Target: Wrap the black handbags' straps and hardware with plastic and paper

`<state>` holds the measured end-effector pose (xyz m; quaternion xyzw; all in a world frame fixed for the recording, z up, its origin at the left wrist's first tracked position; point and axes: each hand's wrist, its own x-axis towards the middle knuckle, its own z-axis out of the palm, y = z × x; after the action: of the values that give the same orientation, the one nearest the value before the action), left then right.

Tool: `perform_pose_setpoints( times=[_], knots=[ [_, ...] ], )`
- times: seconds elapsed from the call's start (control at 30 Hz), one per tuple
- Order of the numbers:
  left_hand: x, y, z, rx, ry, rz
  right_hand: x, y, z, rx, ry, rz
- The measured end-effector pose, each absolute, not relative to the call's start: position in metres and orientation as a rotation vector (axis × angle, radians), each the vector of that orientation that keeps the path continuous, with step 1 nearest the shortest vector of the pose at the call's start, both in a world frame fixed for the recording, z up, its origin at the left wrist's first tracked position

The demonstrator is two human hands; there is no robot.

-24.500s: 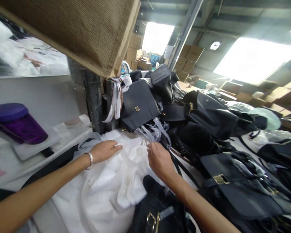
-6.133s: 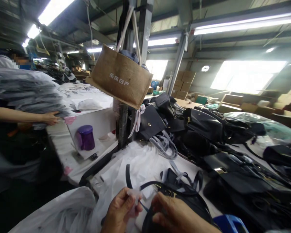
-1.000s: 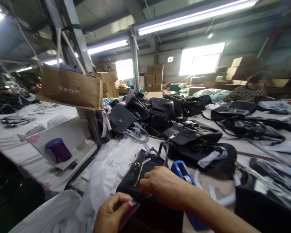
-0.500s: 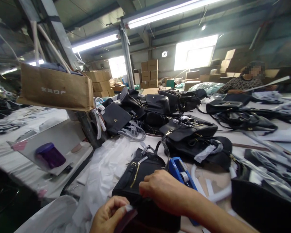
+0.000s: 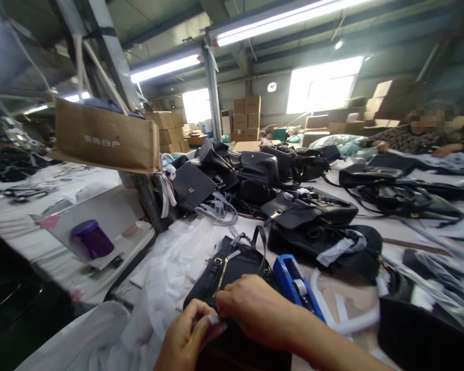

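Observation:
A black backpack (image 5: 239, 267) with gold zippers and a top handle lies on the table in front of me. My left hand (image 5: 187, 332) is at its near left side, thumb and fingers pinched on a small piece of thin whitish wrapping (image 5: 213, 323). Just to the right, my right hand (image 5: 251, 306) rests over the bag's front with its fingers curled closed; what they grip is hidden. The fingertips of both hands nearly meet. Beyond my right wrist lies a blue tape dispenser (image 5: 290, 273) with a roll in it.
White wrapping sheets (image 5: 166, 263) are heaped to the left. Several black bags (image 5: 313, 211) cover the table behind and right. A brown paper bag (image 5: 108, 136) hangs from a metal post. A purple container (image 5: 93, 238) sits in a tray. Another person (image 5: 421, 134) is at the far right.
My left hand has moved up and right, closer to my right hand, with the whitish wrapping still pinched. The view has swung slightly left. The person opposite has changed posture.

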<state>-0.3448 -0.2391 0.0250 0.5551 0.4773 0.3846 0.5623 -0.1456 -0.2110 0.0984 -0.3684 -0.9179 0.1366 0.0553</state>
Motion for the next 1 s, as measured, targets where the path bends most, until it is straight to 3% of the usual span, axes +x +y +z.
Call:
perform_pose_setpoints(
  times=[0.13, 0.37, 0.77, 0.87, 1.0],
  knots=[
    [-0.348, -0.245, 0.039, 1.472, 1.24, 0.954, -0.127, -0.226, 0.104, -1.228, -2.642, 0.536],
    [-0.356, -0.248, 0.072, 1.567, 1.277, 0.98, -0.098, -0.241, 0.116, -1.422, -2.53, 0.408],
    [-0.328, -0.26, 0.25, 1.826, 1.077, 0.895, -0.079, -0.243, 0.215, -1.041, -2.324, 0.158],
    [-0.315, -0.263, 0.259, 1.726, 1.019, 0.845, -0.087, -0.241, 0.221, -0.954, -2.24, 0.143],
    [-0.306, -0.244, 0.237, 1.715, 1.115, 0.854, -0.109, -0.226, 0.205, -0.934, -2.314, -0.001]
  ],
)
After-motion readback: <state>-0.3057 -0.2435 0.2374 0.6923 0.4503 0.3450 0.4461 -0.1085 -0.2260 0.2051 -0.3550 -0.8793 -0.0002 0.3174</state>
